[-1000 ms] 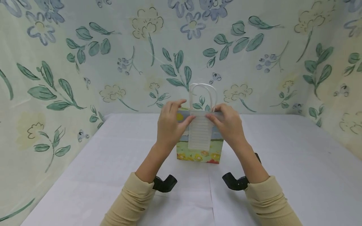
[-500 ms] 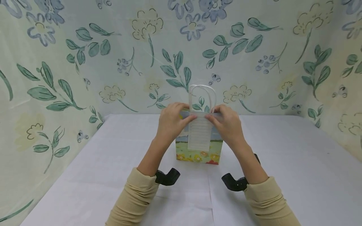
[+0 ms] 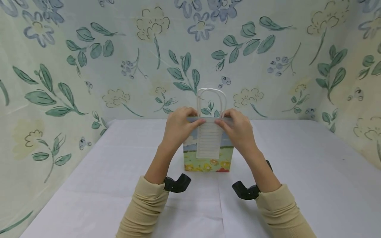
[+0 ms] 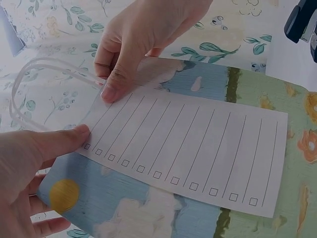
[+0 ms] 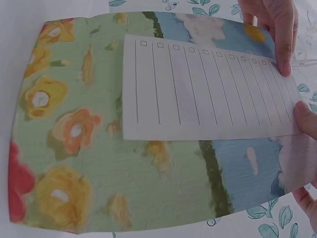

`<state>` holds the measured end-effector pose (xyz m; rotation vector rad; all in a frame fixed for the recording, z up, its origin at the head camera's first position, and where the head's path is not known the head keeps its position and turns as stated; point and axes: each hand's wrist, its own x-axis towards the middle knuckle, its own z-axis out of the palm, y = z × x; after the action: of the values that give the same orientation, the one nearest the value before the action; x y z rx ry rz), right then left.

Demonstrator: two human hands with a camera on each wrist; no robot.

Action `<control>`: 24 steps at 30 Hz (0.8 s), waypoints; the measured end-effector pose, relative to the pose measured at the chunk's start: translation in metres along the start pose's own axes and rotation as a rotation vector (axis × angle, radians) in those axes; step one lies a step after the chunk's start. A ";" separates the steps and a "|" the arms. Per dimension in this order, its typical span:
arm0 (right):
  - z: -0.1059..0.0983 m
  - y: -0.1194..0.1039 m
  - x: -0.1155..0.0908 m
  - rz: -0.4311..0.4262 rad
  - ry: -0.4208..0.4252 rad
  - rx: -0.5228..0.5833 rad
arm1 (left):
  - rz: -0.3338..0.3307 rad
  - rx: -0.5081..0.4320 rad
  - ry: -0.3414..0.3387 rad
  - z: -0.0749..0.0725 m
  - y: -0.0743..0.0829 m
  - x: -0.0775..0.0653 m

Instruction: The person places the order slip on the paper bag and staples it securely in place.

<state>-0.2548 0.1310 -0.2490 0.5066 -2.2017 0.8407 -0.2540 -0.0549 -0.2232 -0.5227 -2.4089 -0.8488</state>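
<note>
Floral backdrop (image 3: 134,82); lined paper (image 3: 208,142) hangs below both hands (image 3: 177,127) (image 3: 240,129), pinched at top (with bag (image 3: 206,165), apparently).

A lined white sheet (image 3: 208,142) lies against an upright flowered bag (image 3: 206,164)

Soft, even light is filling the head view, leaving faint shadows on the white cloth table covering (image 3: 95,198) at lower centre; the pale floral fabric backdrop (image 3: 364,105) is looking warmer at far right. Both wrist views are appearing dimmer and greyer. The rectangular white ruled paper slip (image 4: 190,153) is showing crisply there, softly from the head.
</note>
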 end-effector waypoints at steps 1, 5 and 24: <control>0.000 0.000 0.000 0.002 -0.001 0.001 | -0.012 -0.015 -0.008 0.000 0.000 0.000; -0.001 0.000 0.000 0.005 -0.005 0.004 | -0.063 -0.070 -0.049 0.002 0.000 0.001; -0.001 0.000 0.001 0.017 -0.007 0.003 | -0.072 -0.114 -0.049 0.005 -0.001 0.001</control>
<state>-0.2547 0.1318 -0.2481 0.4937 -2.2138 0.8520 -0.2568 -0.0523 -0.2267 -0.5081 -2.4469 -1.0201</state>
